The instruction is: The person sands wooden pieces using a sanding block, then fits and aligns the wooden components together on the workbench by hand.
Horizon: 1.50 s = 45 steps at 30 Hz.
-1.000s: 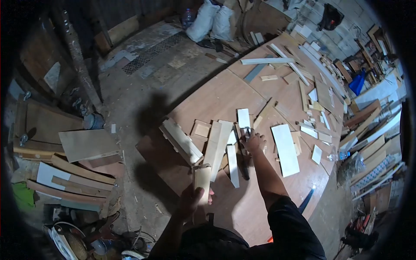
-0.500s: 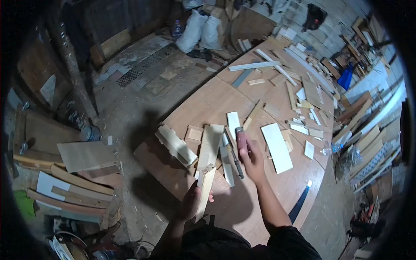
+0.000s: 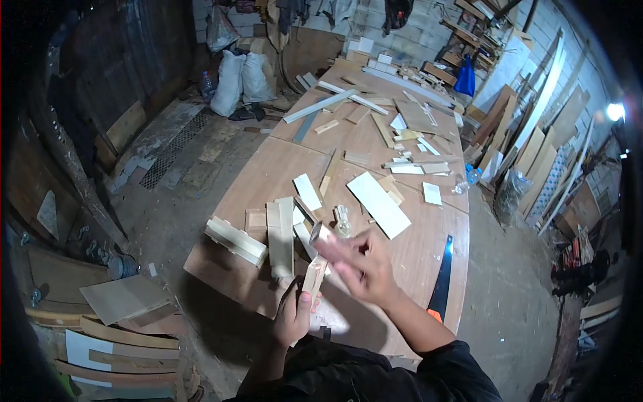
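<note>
My left hand [image 3: 293, 315] grips a short, pale wooden strip [image 3: 312, 280] and holds it up at a slant near the front of the table. Its upper end looks rough. My right hand [image 3: 367, 271] is closed around a reddish-brown, block-shaped tool [image 3: 337, 248]; blur keeps me from telling its exact kind. That tool lies across the strip's upper end, and whether they touch is unclear. Just beyond my hands are a long pale board [image 3: 280, 234], a boxy wooden piece [image 3: 236, 241] and a small clear item [image 3: 342, 221].
A wide white board [image 3: 378, 205] lies right of centre on the table [image 3: 264, 167]. By the right edge rests a handsaw [image 3: 442, 285] with an orange handle. Several wood offcuts cover the far end. White sacks [image 3: 230, 82] stand on the floor behind, and boards lean against the right wall.
My right hand has brought the brown tool left and down onto the strip's upper end. My left hand has moved slightly left with the strip. The camera view has shifted, revealing more of the saw.
</note>
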Available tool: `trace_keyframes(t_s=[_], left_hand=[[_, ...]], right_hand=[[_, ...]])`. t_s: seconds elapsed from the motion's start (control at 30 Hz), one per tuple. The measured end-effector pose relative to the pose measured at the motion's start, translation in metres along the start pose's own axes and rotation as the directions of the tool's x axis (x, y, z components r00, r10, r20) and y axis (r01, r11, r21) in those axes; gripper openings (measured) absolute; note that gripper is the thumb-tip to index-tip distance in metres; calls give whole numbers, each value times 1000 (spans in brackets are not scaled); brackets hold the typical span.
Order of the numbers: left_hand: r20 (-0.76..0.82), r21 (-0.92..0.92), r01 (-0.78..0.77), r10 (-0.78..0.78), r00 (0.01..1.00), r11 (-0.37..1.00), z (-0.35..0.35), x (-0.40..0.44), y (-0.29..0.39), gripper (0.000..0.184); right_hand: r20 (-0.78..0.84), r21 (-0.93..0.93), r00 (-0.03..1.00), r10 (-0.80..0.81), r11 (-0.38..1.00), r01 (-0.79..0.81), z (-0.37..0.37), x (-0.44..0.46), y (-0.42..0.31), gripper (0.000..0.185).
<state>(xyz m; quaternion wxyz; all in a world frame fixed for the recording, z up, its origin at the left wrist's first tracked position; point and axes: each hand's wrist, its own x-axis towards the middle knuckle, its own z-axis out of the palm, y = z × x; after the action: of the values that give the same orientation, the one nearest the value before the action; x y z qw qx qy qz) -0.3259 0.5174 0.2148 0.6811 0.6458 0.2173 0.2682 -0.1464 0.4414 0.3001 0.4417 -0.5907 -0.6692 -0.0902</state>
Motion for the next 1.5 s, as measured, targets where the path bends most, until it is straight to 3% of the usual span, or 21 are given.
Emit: trace_keyframes(t_s=[0.07, 0.13, 0.2, 0.27, 0.37, 0.47, 0.53, 0.57, 0.6, 0.63, 0.7, 0.8, 0.83, 0.93, 1.0, 1.03, 1.17, 1.27, 1.4, 1.47, 1.5], left_hand=[[7, 5, -8, 8, 1000, 1000, 8, 1, -2, 37], [-152, 229, -281, 319, 936, 932, 17, -1, -9, 40], [58, -71, -7, 11, 998, 997, 21, -9, 4, 43], [67, -139, 20, -11, 998, 990, 38, -10, 5, 45], [73, -44, -207, 210, 975, 977, 51, -8, 10, 49], [260, -368, 184, -90, 961, 911, 76, -17, 9, 52], [267, -433, 129, -10, 964, 892, 89, -9, -15, 52], [374, -631, 462, -277, 885, 624, 87, 4, -72, 60], [535, -706, 678, -474, 700, 203, 86, 3, -103, 68], [543, -695, 690, -482, 687, 201, 93, -7, -75, 68], [532, -397, 391, -139, 835, 831, 111, -16, 13, 78], [658, -486, 455, -30, 752, 746, 129, -15, 13, 82], [550, -457, 422, -123, 826, 783, 143, -22, 33, 84], [496, -383, 443, -224, 839, 811, 172, -25, 39, 90], [518, -326, 462, -253, 817, 825, 192, -28, 38, 89], [543, -293, 473, -263, 798, 831, 202, -28, 36, 89], [630, -168, 501, -298, 717, 849, 245, -32, 25, 87], [664, -185, 488, -258, 702, 853, 275, -38, 34, 85], [696, -64, 451, -284, 659, 890, 297, -35, 12, 85], [753, -67, 577, -338, 564, 814, 318, -35, 13, 85], [708, -83, 515, -313, 633, 853, 331, -33, 11, 83]], right_hand=[[-11, -19, 997, 80, 997, -80, -7, -1, -7, 40], [-22, 29, 1000, 16, 999, -15, -17, -6, -37, 36], [-41, -107, 997, 62, 992, -66, -30, -13, -10, 38], [-53, -90, 998, 46, 995, -51, -38, -23, -23, 39], [-67, -86, 998, 21, 996, -27, -63, -27, -21, 40], [-127, -123, 989, 70, 989, -86, -78, -48, -24, 42], [-107, -157, 994, 3, 987, -20, -92, -58, -39, 42], [-100, -172, 995, -12, 985, -5, -99, -60, -34, 40], [-92, -182, 996, -12, 983, -5, -107, -66, -31, 38], [-100, -185, 995, 3, 982, -22, -118, -73, -25, 38], [-212, -361, 962, 170, 901, -239, -142, -78, -10, 41], [-334, -293, 939, 89, 936, -193, -162, -99, -34, 45], [-410, -296, 906, 105, 924, -241, -168, -110, -38, 45], [-522, -292, 847, 103, 911, -290, -191, -131, -39, 40], [-232, -387, 973, -5, 918, -88, -209, -141, -42, 41], [-249, -389, 968, -15, 917, -87, -210, -143, -48, 41], [-336, -473, 902, 271, 780, -410, -255, -167, -17, 43], [-540, -284, 813, 215, 864, -417, -274, -193, -25, 43], [-361, -500, 929, 74, 826, -260, -286, -217, -54, 41], [-420, -537, 900, 115, 768, -349, -291, -238, -31, 40], [-505, -496, 842, 188, 735, -461, -296, -243, -25, 42]])
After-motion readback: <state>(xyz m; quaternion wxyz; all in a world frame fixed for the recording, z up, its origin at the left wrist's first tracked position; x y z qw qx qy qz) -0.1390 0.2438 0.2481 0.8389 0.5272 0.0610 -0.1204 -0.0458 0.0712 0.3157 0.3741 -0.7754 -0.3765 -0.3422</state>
